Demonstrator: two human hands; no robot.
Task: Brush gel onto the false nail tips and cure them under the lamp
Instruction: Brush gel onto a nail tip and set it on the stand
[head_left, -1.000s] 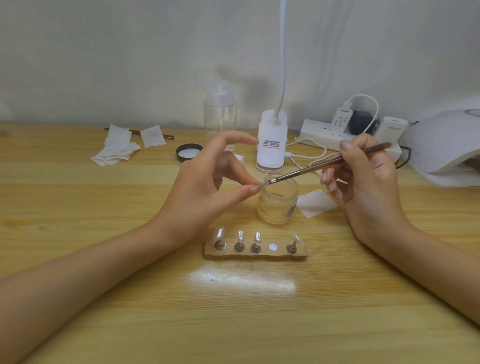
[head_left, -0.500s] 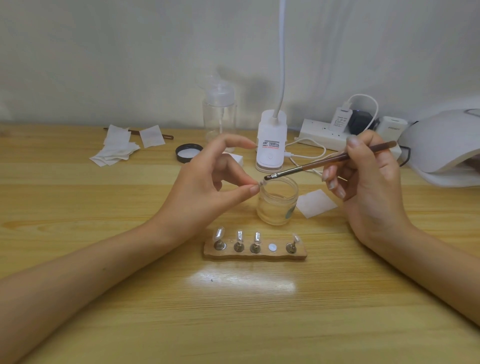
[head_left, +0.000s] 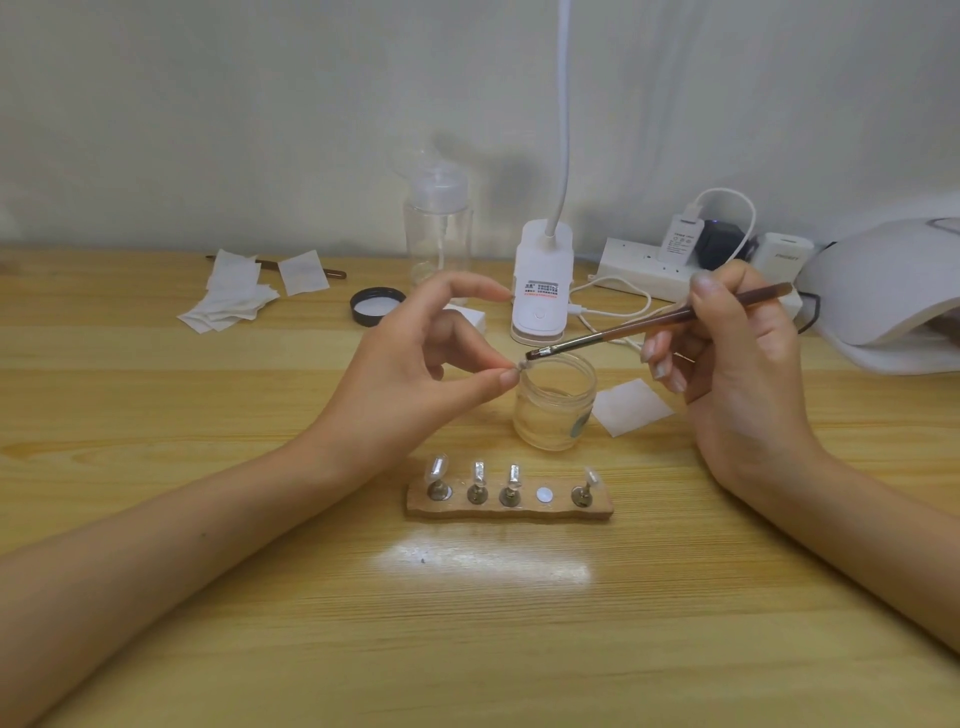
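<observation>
My left hand (head_left: 415, 364) pinches a small clear nail tip (head_left: 521, 365) between thumb and fingertip, just left of the open glass gel jar (head_left: 555, 405). In my right hand (head_left: 727, 364) I hold a brown brush (head_left: 654, 325); its bristles touch the pinched tip. A wooden holder (head_left: 509, 506) lies in front of the jar, with several nail tips standing on metal pegs and one bare round spot (head_left: 544, 493). The white curing lamp (head_left: 883, 291) sits at the far right edge.
At the back stand a clear pump bottle (head_left: 438, 234), a white clip lamp base (head_left: 541, 283) and a power strip (head_left: 649, 270) with plugs and cables. A black jar lid (head_left: 376, 306), white wipes (head_left: 234, 301) and a single wipe (head_left: 631, 405) lie on the wooden table.
The brush tip lifted off the pinched nail tip half a second ago and has come back down onto it. My left hand has stayed in place.
</observation>
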